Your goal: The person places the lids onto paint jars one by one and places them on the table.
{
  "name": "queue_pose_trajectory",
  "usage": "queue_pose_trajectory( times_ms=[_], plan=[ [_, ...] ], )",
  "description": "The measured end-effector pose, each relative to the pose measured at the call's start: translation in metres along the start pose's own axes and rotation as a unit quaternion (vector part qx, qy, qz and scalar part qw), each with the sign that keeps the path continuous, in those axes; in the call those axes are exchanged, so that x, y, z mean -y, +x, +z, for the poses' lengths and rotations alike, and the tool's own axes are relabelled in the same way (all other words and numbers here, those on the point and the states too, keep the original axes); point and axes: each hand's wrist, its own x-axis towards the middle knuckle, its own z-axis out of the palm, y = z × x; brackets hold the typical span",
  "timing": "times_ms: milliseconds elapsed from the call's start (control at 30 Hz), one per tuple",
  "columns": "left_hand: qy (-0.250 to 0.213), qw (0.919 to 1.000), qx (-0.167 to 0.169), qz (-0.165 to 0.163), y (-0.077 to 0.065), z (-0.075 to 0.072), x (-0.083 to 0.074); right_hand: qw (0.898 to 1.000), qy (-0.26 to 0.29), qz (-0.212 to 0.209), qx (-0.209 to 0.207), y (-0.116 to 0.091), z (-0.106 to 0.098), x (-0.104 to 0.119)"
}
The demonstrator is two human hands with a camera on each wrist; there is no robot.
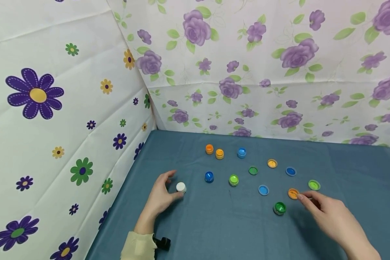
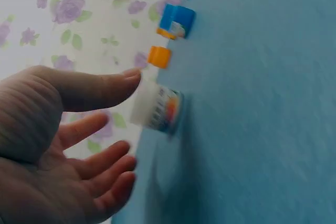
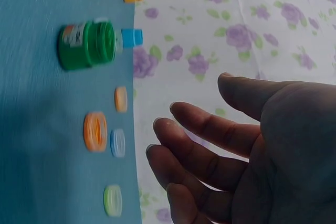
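My left hand [image 1: 160,196] is spread beside a small paint jar with a white lid [image 1: 181,187]; in the left wrist view the thumb and fingers stay apart and the jar [image 2: 157,107] stands just beyond them. On the other side, my right hand [image 1: 334,215] hovers by an orange lid [image 1: 293,194] lying with its inside up. The right wrist view shows its fingers loosely bent with nothing between them, and the orange lid [image 3: 95,131] away from the fingertips. An uncovered dark green paint jar [image 1: 279,208] stands left of that hand.
Other uncovered paint jars stand further back: orange [image 1: 209,149], yellow-orange [image 1: 219,154], light blue [image 1: 242,152], dark blue [image 1: 209,176] and light green [image 1: 233,180]. Loose lids lie on the right, among them a green lid [image 1: 253,170] and a light blue lid [image 1: 263,190]. Flowered cloth walls edge the table.
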Motion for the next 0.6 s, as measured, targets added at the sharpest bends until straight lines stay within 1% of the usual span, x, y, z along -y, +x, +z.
queue_pose_trajectory(
  times_ms=[100,167,233,333,400,467,533,600],
  plan=[
    [-0.014,0.9986,-0.045,0.023,-0.003,0.0,-0.016,1.0,-0.003,0.015,-0.004,-0.001,-0.001,-0.009],
    [-0.027,0.9963,-0.067,0.046,-0.006,0.004,-0.029,1.0,-0.006,0.024,-0.007,-0.003,0.0,-0.016],
    [-0.048,0.9938,-0.075,0.067,-0.01,0.01,-0.042,0.999,-0.009,0.035,-0.012,-0.004,0.0,-0.021],
    [-0.068,0.9923,-0.062,0.083,-0.014,0.024,-0.06,0.999,-0.007,0.041,-0.005,-0.004,0.001,-0.026],
    [-0.066,0.9937,-0.046,0.078,-0.013,0.036,-0.069,0.999,-0.006,0.044,-0.002,-0.003,0.002,-0.028],
    [-0.052,0.9963,-0.028,0.062,-0.009,0.05,-0.074,0.999,-0.005,0.045,0.0,-0.003,0.004,-0.03],
    [-0.032,0.9985,-0.018,0.041,-0.003,0.066,-0.075,0.999,-0.006,0.046,0.0,-0.003,0.006,-0.031],
    [-0.023,0.9996,-0.012,0.012,0.003,0.081,-0.074,0.999,-0.007,0.046,-0.001,-0.003,0.007,-0.031]
  ],
)
